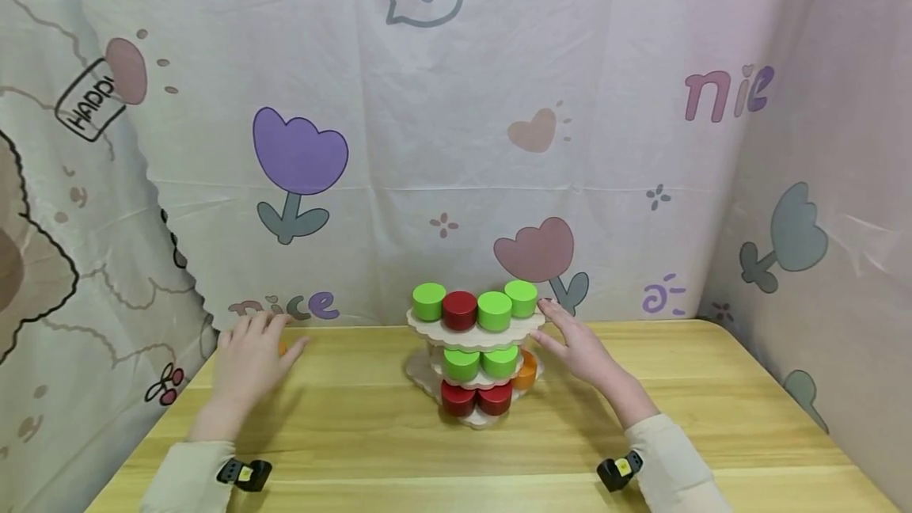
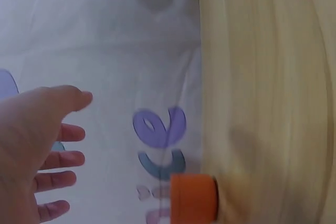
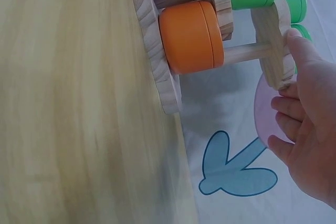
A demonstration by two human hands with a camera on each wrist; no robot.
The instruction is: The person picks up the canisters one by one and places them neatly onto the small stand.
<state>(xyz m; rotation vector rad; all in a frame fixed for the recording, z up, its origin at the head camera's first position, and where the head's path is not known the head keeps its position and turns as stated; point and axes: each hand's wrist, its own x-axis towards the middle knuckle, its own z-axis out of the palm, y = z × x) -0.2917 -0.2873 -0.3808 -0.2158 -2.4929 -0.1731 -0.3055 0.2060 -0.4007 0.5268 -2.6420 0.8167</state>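
A three-tiered wooden stand point(image 1: 479, 337) with scalloped edges stands on the table, holding coloured cylinders. Its top tier carries a red cylinder point(image 1: 459, 311) and three green ones point(image 1: 495, 311); two green cylinders point(image 1: 461, 364) show on the middle tier. Down on the bottom tier are two red cylinders point(image 1: 458, 399) and an orange cylinder point(image 3: 190, 37). My right hand point(image 1: 580, 347) touches the top tier's right edge, its thumb at the rim and fingers extended. My left hand point(image 1: 249, 362) hovers, fingers spread, near another orange cylinder point(image 2: 193, 199), mostly hidden behind it in the head view.
The light wood table point(image 1: 356, 450) ends at a printed cloth backdrop point(image 1: 427, 141) behind the stand. More of the cloth hangs at the left and right sides. A small black camera is strapped to each wrist.
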